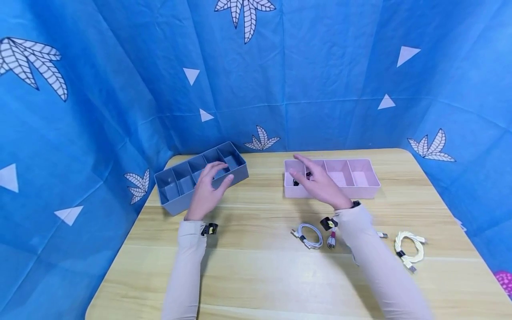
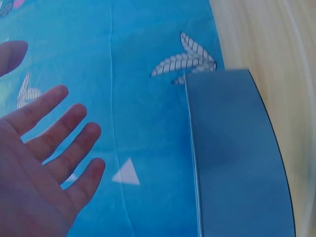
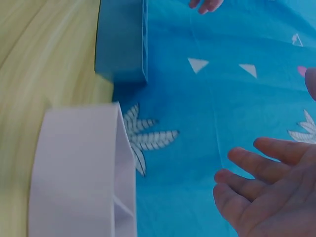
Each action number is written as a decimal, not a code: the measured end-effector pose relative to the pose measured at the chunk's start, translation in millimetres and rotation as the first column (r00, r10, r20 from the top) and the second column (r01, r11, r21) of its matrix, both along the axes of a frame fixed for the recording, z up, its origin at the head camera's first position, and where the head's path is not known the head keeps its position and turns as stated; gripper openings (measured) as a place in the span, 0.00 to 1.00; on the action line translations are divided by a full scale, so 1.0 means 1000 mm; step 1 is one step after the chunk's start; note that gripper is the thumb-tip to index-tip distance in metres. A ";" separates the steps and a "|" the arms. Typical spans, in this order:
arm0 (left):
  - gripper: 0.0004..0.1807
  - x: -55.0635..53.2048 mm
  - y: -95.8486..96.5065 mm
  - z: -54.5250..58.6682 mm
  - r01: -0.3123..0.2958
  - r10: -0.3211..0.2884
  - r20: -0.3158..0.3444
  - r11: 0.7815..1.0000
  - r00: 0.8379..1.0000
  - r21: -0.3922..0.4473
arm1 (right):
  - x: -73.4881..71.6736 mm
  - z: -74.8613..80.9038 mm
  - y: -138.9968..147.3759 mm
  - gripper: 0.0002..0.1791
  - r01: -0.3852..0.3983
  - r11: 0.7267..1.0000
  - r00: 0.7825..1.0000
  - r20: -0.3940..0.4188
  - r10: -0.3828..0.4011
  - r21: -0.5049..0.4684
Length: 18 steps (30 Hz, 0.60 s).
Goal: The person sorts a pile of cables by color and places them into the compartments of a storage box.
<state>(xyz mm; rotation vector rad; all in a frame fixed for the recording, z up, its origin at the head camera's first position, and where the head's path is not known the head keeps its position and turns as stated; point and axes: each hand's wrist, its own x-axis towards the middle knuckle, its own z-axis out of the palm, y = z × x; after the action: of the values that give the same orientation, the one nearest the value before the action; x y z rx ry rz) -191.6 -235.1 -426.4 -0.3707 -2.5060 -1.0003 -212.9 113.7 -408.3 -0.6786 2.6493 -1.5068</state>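
Note:
My left hand (image 1: 207,192), empty with fingers spread, hovers over the front side of a blue-grey divided storage box (image 1: 236,176). The compartments that show in the box hold nothing. To the right, my right hand (image 1: 322,183) is over a pale pink divided box (image 1: 362,192), its fingers apart and nothing in them. Small dark items (image 1: 296,182) show in the pink box's left compartments, partly covered by this hand. In the wrist views, both the left palm (image 2: 29,182) and the right palm (image 3: 281,197) face the boxes' side with loose fingers.
On the table (image 1: 248,275), in front of the pink box, lies a coiled whitish cable (image 1: 321,235) with a black tie. Beside it a cable with a red tie (image 1: 331,240) is partly under the right wrist. Farther right are a connector (image 1: 382,234) and a coiled cream cable (image 1: 419,255). Blue curtain (image 1: 328,124) surrounds the table.

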 end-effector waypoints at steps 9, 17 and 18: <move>0.23 0.013 -0.047 -0.004 -0.135 0.144 -0.053 0.978 0.988 0.158 | -0.011 -0.012 -0.050 0.40 -0.086 0.994 0.993 0.073 0.090 -0.064; 0.25 0.018 -0.079 -0.019 -0.302 0.328 -0.048 0.910 0.943 0.284 | -0.027 -0.023 -0.086 0.43 -0.085 0.985 0.988 0.113 0.102 -0.153; 0.26 0.018 -0.083 -0.021 -0.323 0.350 -0.035 0.895 0.936 0.307 | -0.029 -0.023 -0.091 0.43 -0.080 0.984 0.988 0.121 0.100 -0.160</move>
<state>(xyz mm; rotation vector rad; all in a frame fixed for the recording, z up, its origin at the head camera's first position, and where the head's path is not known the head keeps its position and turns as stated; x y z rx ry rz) -173.3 -318.4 -447.9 0.1085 -2.1909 -1.1603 -241.8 22.9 -431.5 -0.6752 2.3939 -1.6830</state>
